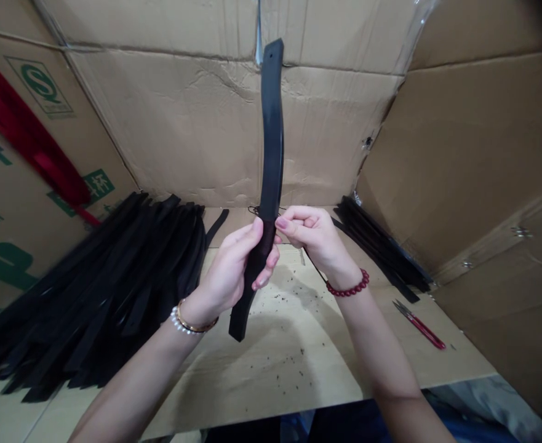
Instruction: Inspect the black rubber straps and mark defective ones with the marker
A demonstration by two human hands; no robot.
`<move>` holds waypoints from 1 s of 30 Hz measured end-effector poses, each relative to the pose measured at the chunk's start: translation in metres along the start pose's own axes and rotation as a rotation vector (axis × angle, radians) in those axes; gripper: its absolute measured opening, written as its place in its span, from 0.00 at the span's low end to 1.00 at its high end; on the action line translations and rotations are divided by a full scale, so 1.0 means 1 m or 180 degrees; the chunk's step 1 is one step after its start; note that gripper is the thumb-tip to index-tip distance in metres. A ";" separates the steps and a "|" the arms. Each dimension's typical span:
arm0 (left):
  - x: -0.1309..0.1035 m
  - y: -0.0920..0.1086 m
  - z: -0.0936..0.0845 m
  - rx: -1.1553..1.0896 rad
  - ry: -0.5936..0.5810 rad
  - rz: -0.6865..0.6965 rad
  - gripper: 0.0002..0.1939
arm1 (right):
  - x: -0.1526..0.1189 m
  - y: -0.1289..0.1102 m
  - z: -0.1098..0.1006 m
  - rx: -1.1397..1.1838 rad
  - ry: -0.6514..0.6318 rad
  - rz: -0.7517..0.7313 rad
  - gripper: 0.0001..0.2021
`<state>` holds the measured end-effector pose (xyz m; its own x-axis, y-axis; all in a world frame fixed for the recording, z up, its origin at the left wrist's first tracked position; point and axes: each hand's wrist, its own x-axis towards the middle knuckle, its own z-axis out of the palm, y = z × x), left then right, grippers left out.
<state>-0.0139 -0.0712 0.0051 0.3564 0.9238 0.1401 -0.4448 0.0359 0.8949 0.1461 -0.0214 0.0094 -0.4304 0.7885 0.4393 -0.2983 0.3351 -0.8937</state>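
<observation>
Left hand (pixel 238 261) gripping the black strip (pixel 272 135) over the bench (pixel 335 363), right hand (pixel 311 237) apparently pinching a cord (pixel 315 267) beside it, I judge this binding unfinished; whether the left pile (pixel 109 295) or right pile (pixel 386 251) is done, I cannot tell.

Red band (pixel 31 132) cut by left edge; black strip (pixel 273 129) partly covered by left hand (pixel 234 264); dark cord (pixel 315 266) lost behind right hand (pixel 314 237); specks (pixel 302 351) too small to identify.

cardboard walls (pixel 183 135), creased | green print (pixel 40 81), left | pale tabletop (pixel 234 381), shadowed
</observation>
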 end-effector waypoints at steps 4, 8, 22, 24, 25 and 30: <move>0.000 0.001 -0.007 -0.0098 -0.0645 -0.0597 0.24 | 0.002 0.007 -0.004 0.0199 -0.0451 0.0305 0.14; 0.004 -0.002 -0.008 0.0040 -0.0613 -0.0389 0.26 | 0.003 0.007 0.001 0.0214 -0.0264 0.0234 0.16; -0.002 0.014 -0.006 0.0429 -0.0017 -0.0134 0.21 | -0.002 0.005 0.006 0.0108 -0.0060 0.0040 0.10; -0.003 0.016 -0.006 0.0351 -0.0241 -0.0516 0.23 | -0.001 0.007 0.006 0.0255 -0.0151 0.0057 0.13; -0.003 0.016 -0.007 0.0308 -0.0310 -0.0641 0.24 | -0.001 0.008 0.008 0.0279 -0.0106 0.0054 0.14; 0.003 0.006 -0.005 0.0469 -0.0043 0.0066 0.23 | -0.001 0.006 0.015 0.0147 0.0286 0.0038 0.19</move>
<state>-0.0191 -0.0663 0.0088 0.3599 0.9185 0.1641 -0.3271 -0.0405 0.9441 0.1322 -0.0279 0.0054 -0.3567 0.8361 0.4168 -0.3335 0.3027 -0.8928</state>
